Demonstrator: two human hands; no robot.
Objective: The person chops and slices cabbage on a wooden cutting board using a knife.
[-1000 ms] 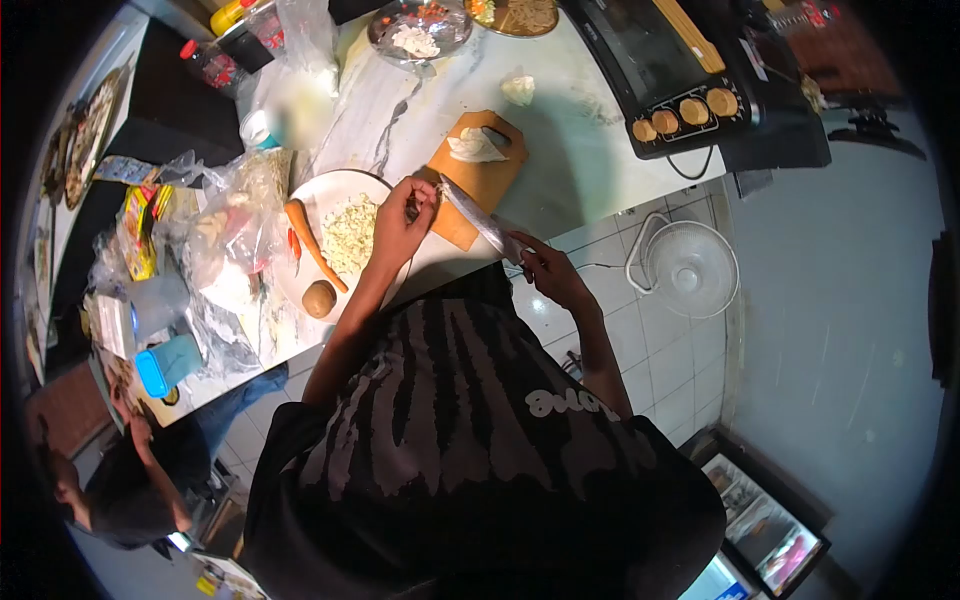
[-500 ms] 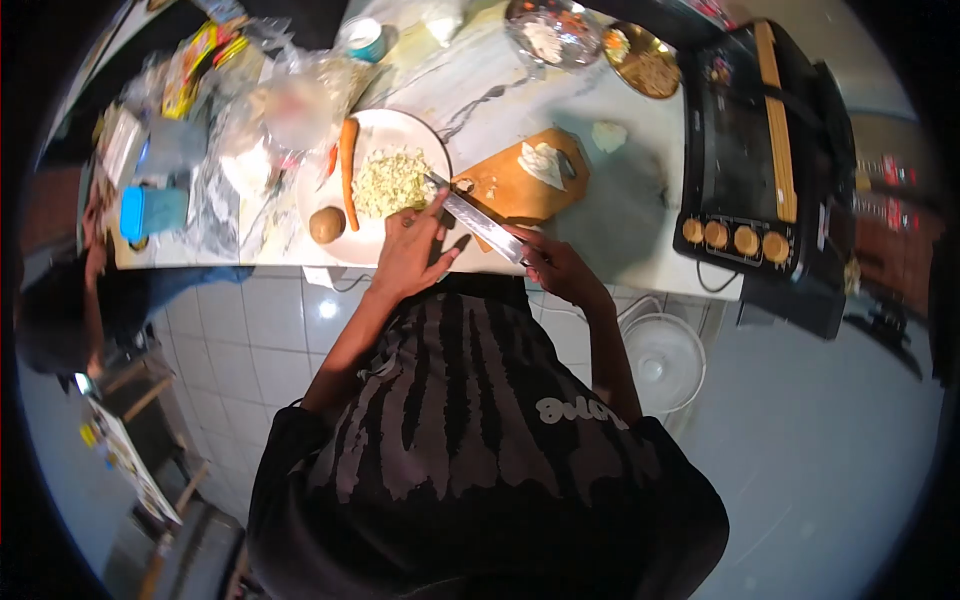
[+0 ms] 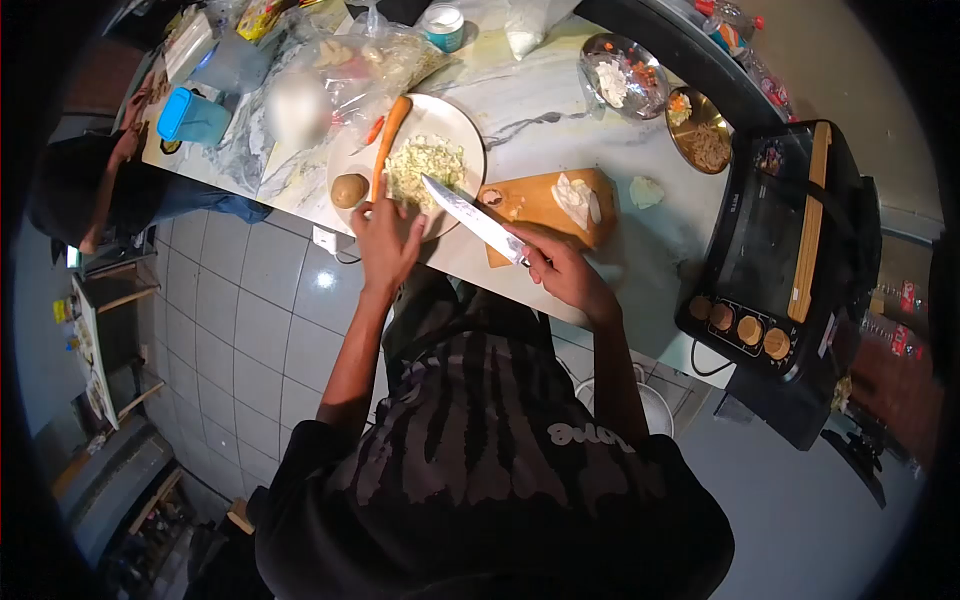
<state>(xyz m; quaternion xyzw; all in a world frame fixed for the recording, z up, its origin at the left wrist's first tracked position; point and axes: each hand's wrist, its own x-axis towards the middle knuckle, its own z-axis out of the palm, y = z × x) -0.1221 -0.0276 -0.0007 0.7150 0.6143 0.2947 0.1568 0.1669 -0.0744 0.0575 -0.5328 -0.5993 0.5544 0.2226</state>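
My right hand (image 3: 566,272) grips a kitchen knife (image 3: 468,214) by its handle. The blade points up and left, its tip over finely chopped pale green vegetable (image 3: 428,164) on a large white plate (image 3: 474,137). My left hand (image 3: 390,248) is at the plate's near edge with fingers apart, holding nothing that I can see. Close to its fingertips are the lower end of a carrot (image 3: 387,142) and a round brown potato (image 3: 349,190). A small red chili (image 3: 374,130) lies beside the carrot. Partly under the blade is a wooden cutting board (image 3: 535,196), bearing white pieces (image 3: 574,201).
A black toaster oven (image 3: 755,250) stands at the right. Behind the board are a glass bowl (image 3: 625,80) and a metal bowl (image 3: 700,130) of food. Plastic bags (image 3: 365,65) and a blue-lidded container (image 3: 192,116) occupy the left. Another person (image 3: 100,195) is at far left.
The camera view has turned, shifting the counter. My left hand has come away from the knife blade and moved left along the plate's edge. The knife stays in my right hand.
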